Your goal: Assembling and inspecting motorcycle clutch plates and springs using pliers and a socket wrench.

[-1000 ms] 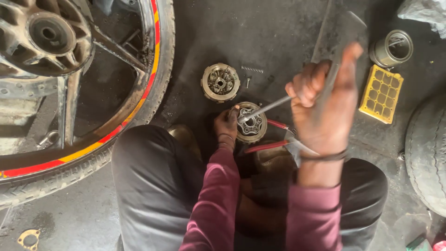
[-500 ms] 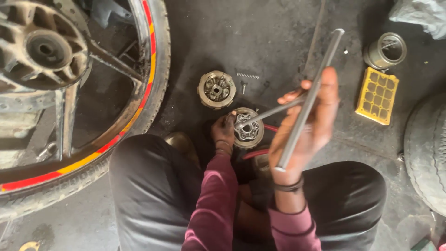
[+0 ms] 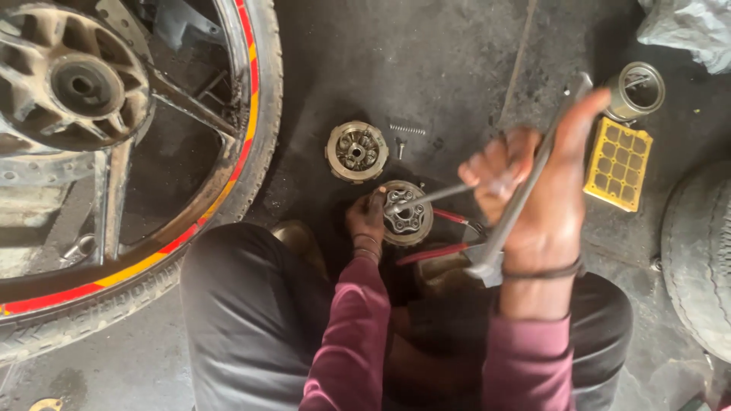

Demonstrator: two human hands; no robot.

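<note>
My left hand point(image 3: 367, 215) rests on the edge of a round metal clutch hub point(image 3: 407, 214) lying on the dark floor, steadying it. My right hand point(image 3: 537, 198) is raised above it, closed on a grey T-handle socket wrench point(image 3: 533, 175). The wrench's thin shaft runs down-left to the hub's centre. A second round clutch part point(image 3: 357, 151) lies just beyond, apart from both hands. Red-handled pliers point(image 3: 449, 236) lie beside the hub, partly under my right forearm.
A motorcycle wheel with a red and yellow rim stripe point(image 3: 114, 137) fills the left. A small spring point(image 3: 407, 129) and bolt point(image 3: 400, 148) lie by the second part. A yellow grid tray point(image 3: 618, 163) and metal ring point(image 3: 636, 90) sit at the right, a tyre point(image 3: 700, 259) beyond.
My right hand has swung the wrench handle around, turning it on the hub. My left hand has stayed on the hub.
</note>
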